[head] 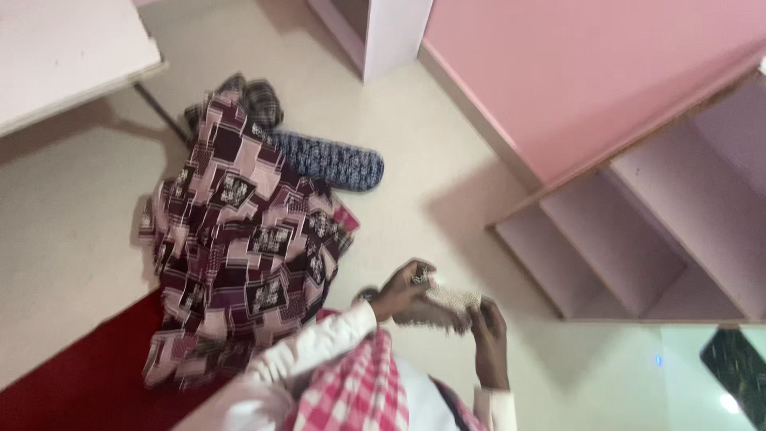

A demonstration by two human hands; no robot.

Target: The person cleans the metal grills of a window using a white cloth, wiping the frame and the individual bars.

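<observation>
Both hands are working one small pale cloth [448, 301] in mid-air, low in the middle of the scene. The left hand [401, 292] is pinching its left end, grip closing tight on the fabric, while the right hand [488, 339] is clasping the right end from below. It is looking like the cloth is being gathered or folded; the picture is too blurred to tell more. To the left, a maroon patterned garment [239, 247] is lying heaped on the floor [64, 199], with a dark blue roll [331, 162] just beyond and a pink shelf unit [638, 239] on the right.
</observation>
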